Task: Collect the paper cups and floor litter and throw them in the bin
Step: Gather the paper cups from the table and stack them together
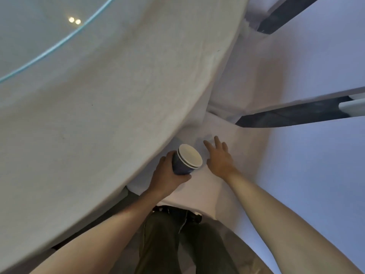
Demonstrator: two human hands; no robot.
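Big round table (88, 115) under a white cloth takes up the whole left and centre of my view, with a glass turntable edge (49, 48) glowing blue at upper left and two light spots reflected in it. White-covered chairs (316, 175) fill the right side, dark floor gaps (292, 115) showing between them. Below, my dark trousers (177, 244) and both bare forearms come in from the bottom.

My left hand (167, 177) is wrapped around a paper cup (186, 161), thumb on the near side, fingers behind it, right at the table's edge where the cloth hangs down. Cup is dark blue with a white rim band, tilted so its mouth faces up and toward me, inside pale, can't tell if anything's in it.

My right hand (219, 157) is just beside the cup, to its right, fingers spread and extended, palm down over the white chair cover, gripping nothing. Can't tell whether the fingertips touch the fabric
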